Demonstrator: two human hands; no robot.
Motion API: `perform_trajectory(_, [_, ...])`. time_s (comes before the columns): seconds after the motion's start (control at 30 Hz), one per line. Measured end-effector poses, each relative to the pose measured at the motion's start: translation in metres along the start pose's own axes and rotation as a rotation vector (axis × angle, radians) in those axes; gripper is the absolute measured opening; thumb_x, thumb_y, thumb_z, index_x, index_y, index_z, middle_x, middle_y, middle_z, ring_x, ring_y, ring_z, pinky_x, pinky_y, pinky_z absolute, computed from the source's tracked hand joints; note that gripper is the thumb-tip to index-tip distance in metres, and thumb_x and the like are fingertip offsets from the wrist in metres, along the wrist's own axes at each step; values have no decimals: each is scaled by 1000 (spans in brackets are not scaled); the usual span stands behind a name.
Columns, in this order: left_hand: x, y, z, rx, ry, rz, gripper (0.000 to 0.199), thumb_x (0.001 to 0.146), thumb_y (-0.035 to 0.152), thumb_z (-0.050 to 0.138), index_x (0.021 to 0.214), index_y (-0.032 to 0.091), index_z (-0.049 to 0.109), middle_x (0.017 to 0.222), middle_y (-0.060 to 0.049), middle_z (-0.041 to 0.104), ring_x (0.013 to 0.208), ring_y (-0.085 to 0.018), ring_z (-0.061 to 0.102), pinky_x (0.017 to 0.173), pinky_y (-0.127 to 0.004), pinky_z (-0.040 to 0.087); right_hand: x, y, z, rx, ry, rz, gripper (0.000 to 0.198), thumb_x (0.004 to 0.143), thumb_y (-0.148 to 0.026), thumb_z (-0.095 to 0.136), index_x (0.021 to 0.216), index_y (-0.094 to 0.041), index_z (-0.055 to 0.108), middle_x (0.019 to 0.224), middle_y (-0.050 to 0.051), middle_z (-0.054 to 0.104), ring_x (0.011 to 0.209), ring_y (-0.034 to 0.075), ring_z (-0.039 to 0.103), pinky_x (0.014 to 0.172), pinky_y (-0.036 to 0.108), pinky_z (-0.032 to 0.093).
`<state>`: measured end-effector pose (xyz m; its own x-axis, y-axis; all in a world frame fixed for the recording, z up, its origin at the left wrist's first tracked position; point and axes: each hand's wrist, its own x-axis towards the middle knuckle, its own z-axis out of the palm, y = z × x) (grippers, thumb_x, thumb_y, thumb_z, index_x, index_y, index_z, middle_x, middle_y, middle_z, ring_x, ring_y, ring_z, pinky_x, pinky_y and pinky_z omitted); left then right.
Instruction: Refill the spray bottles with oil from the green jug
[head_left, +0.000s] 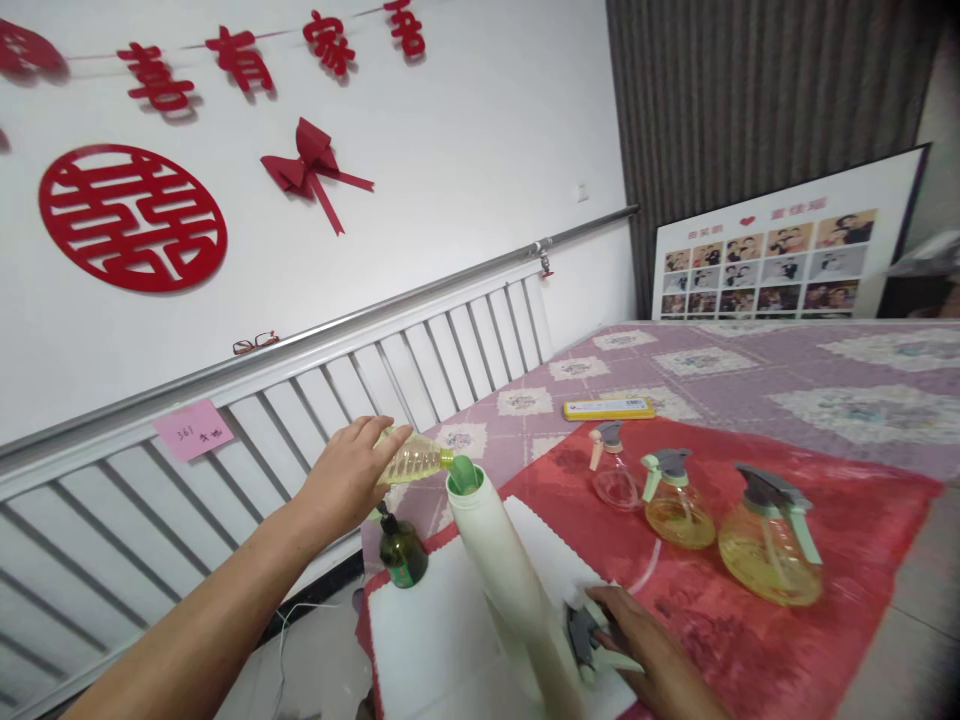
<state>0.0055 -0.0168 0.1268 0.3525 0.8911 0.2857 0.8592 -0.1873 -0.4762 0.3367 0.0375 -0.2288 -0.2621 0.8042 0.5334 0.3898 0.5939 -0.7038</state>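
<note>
My left hand [365, 462] is closed around a clear ribbed plastic bottle [418, 462] of pale yellow liquid. The bottle lies tilted almost level, its yellow neck against a green funnel-like piece [464, 474] in the mouth of a tall whitish bottle [491, 550]. That whitish bottle leans, and its lower end runs out toward the bottom of the view. Beside its lower part, my right hand [634, 635] grips a grey spray head [580, 632] with a pale green trigger; some fingers are hidden. A dark green pump bottle [403, 552] stands below my left hand.
Three spray bottles stand on a red cloth [697, 620]: a clear pink-triggered one [616, 482] and two with yellow liquid [679, 520]. A yellow-edged box [609, 409] lies behind them. White foam sheet [427, 640] lies under the work. A white radiator [300, 430] lines the wall.
</note>
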Motion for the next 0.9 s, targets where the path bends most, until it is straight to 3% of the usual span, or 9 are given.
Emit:
perform_trajectory(0.3, [1,-1,-1,15,-2,13,72,78,14,63,143,25,35,143,-13,48,129,-33,45,102,-48,45,2,-4,-1,36,48,-20,33,82,-43,66,109,-24,71,103,12,78,95,29,75,83,36,61])
perform_trajectory(0.53, [1,0,-2,24,3,16,74,77,12,64,144,25,35,144,-13,47,130,-33,45,102,-48,45,-2,6,3,-30,50,-82,31,84,-33,63,113,-22,68,107,14,77,98,28,74,84,36,61])
perform_trajectory(0.9, [1,1,-4,49,1,17,74,77,13,65,144,24,36,144,-13,48,130,-33,44,103,-48,44,-2,4,3,-52,57,-108,33,85,-32,64,115,-22,66,108,13,76,98,28,74,84,35,61])
